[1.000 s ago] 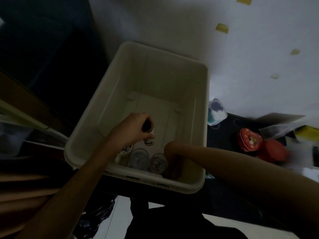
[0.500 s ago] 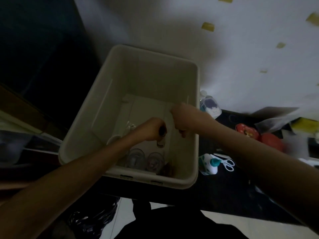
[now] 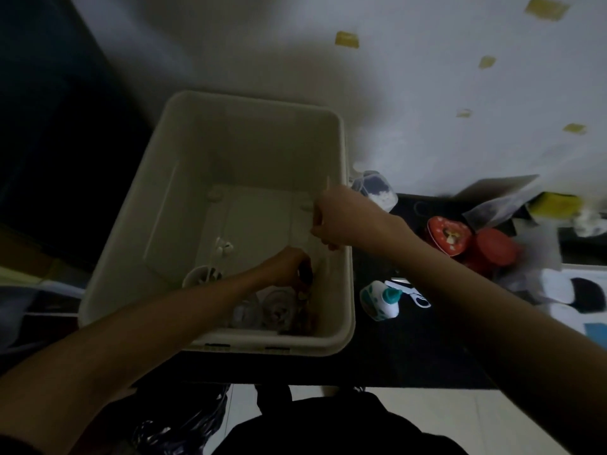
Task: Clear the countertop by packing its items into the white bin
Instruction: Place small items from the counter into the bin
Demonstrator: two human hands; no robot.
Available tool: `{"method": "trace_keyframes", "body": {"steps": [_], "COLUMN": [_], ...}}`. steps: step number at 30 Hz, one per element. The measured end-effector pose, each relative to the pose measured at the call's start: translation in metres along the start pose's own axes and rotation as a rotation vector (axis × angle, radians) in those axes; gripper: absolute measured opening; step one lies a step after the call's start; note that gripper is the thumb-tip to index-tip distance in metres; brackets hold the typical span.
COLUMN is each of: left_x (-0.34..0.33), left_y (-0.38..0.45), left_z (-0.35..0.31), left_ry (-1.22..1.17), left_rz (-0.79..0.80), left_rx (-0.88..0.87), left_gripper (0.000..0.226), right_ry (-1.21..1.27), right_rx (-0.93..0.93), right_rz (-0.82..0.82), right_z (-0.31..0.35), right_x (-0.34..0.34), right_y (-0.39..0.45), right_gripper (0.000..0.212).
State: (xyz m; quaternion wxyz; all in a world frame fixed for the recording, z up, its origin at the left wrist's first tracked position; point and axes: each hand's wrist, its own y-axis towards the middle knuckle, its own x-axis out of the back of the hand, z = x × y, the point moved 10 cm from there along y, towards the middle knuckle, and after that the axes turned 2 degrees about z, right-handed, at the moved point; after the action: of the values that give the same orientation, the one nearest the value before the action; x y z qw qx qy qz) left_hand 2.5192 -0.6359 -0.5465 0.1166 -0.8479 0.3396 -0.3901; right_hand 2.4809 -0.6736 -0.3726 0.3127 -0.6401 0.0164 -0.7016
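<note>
Bin: I see the white bin point(image 3: 184, 198) on the dark countertop point(image 3: 410, 349), at its left end
Left hand: the left hand point(image 3: 289, 269) is down inside the bin's near right corner, fingers curled round a small dark object point(image 3: 305, 274) I cannot identify
Right hand: the right hand point(image 3: 338, 218) hangs over the bin's right rim, fingers curled; I cannot tell if it holds anything
Bin contents: clear glass jars point(image 3: 276, 307) along the near wall, a white cup point(image 3: 200, 277) to their left
Still on counter: teal-capped bottle point(image 3: 381, 300) and scissors point(image 3: 410, 292) just right of the bin, red heart tin point(image 3: 448, 236) further right
</note>
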Motion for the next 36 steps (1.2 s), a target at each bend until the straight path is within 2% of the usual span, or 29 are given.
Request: {"method": "trace_keyframes", "body": {"steps": [11,21,27,31,36], "left_x": [-0.013,-0.005,-0.017,-0.012,-0.010], "left_y": [0.003,0.006,0.005,0.001,0.000], "left_z": [0.003,0.012,0.006,0.008,0.016], "left_ry": [0.035,0.021,0.065,0.026,-0.074], "left_rz": [-0.016,-0.052,0.002,0.081,0.174], "left_rx": [-0.074,-0.083,-0.135,-0.085,-0.031], "left_gripper": [0.026,0.037,0.042,0.046,0.036], "right_ry": [0.026,0.063,0.049,0.049,0.038], "right_rx": [0.011,0.012,0.025,0.029,0.041], "right_rz": [-0.005,0.024,0.027,0.035,0.034], "right_z": [-0.004,-0.005,-0.003,-0.003,-0.002], "right_x": [0.001,-0.002,-0.002,-0.003,-0.001], "right_y": [-0.004,-0.002,-0.001,0.000,-0.002], "right_gripper": [0.013,0.018,0.022,0.023,0.025]}}
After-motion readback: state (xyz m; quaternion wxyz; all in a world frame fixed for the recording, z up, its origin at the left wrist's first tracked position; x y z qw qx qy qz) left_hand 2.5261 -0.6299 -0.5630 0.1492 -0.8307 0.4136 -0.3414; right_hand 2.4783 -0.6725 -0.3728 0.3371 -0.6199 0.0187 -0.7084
